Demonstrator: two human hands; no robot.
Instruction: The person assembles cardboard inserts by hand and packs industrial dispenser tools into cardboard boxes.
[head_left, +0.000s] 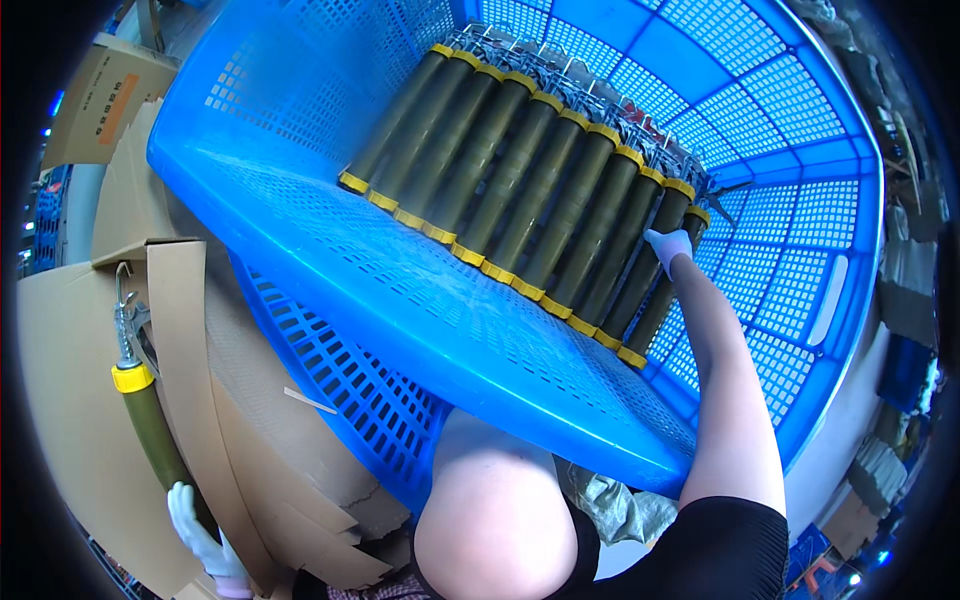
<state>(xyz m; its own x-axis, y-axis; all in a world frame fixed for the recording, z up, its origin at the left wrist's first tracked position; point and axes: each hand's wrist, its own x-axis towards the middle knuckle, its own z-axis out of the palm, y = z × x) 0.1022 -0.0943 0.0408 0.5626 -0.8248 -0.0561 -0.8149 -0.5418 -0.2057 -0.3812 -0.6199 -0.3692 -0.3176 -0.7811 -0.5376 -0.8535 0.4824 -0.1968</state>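
Inside the large tilted blue basket (330,270), a row of caulking guns (480,170) lies side by side. They have dark olive barrels, yellow end rings and metal fittings at the far end. My right hand (670,250), in a pale glove, reaches over the near rim and closes around a barrel near the row's right end. At lower left my left hand (205,540), in a white glove, grips the lower part of another caulking gun (155,430). That one stands tilted, its hooked metal rod and yellow ring upward. Part of its barrel is hidden behind cardboard.
A second blue basket (350,385) stands beneath the big one. Opened cardboard (290,450) spreads at the left, with a closed carton (105,100) farther up. My bare knee (495,510) is at the front, beside a crumpled greenish plastic bag (620,505).
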